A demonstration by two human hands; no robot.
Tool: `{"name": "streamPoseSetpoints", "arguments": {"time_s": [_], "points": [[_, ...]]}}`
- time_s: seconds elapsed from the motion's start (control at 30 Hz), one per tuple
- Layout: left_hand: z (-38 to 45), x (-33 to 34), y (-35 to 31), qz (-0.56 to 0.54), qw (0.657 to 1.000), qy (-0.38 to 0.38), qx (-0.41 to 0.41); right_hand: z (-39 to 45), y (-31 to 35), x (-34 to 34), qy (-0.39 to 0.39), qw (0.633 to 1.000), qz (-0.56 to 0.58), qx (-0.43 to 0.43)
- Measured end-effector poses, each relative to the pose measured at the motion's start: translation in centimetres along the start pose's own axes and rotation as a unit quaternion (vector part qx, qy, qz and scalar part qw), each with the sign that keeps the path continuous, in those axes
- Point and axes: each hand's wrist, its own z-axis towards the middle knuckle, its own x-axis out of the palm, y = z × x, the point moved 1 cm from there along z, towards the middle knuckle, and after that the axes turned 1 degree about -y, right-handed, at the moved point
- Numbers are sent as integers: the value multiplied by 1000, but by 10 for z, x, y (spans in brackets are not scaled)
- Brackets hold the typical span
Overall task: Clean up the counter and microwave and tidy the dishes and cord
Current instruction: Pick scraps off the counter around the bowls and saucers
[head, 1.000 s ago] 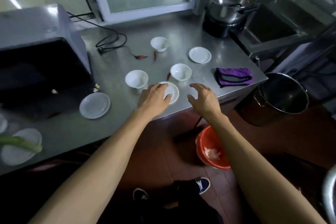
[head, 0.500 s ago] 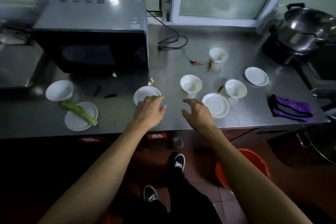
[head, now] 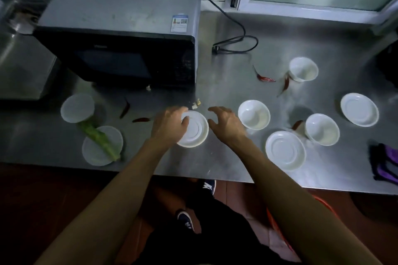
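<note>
On the steel counter [head: 247, 157] my left hand [head: 170, 126] grips the left edge of a white saucer [head: 195, 130] in front of the microwave [head: 120, 34]. Just right of that saucer my right hand [head: 226, 123] hovers with spread, half-curled fingers and holds nothing. White bowls [head: 254, 114] [head: 322, 129] [head: 303, 69] and saucers [head: 285, 149] [head: 359, 109] are scattered to the right. At the left a green vegetable stalk [head: 99, 140] lies across a saucer [head: 94, 150] beside a bowl [head: 77, 107]. The black cord [head: 239, 43] with its plug lies loose behind.
Red chilies [head: 265, 77] [head: 141, 119] [head: 285, 85] and small food scraps [head: 197, 103] litter the counter. A purple cloth [head: 385, 163] lies at the right edge. An orange bucket [head: 280, 228] stands on the floor by my feet. A window frame runs along the back.
The view has shifted left along the counter. My left hand has moved from the middle saucer to the saucer by the microwave and taken its edge; my right hand followed alongside.
</note>
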Motion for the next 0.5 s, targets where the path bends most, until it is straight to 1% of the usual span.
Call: {"name": "streamPoseSetpoints", "arguments": {"time_s": [0.17, 0.27, 0.5], "points": [[27, 14, 1, -6, 1000, 13, -12, 40, -11, 4, 36, 999, -7, -7], [37, 25, 4, -4, 999, 8, -32, 55, -16, 10, 48, 999, -20, -15], [63, 39, 33, 13, 996, 65, -60, 88, -11, 26, 64, 996, -37, -42]]}}
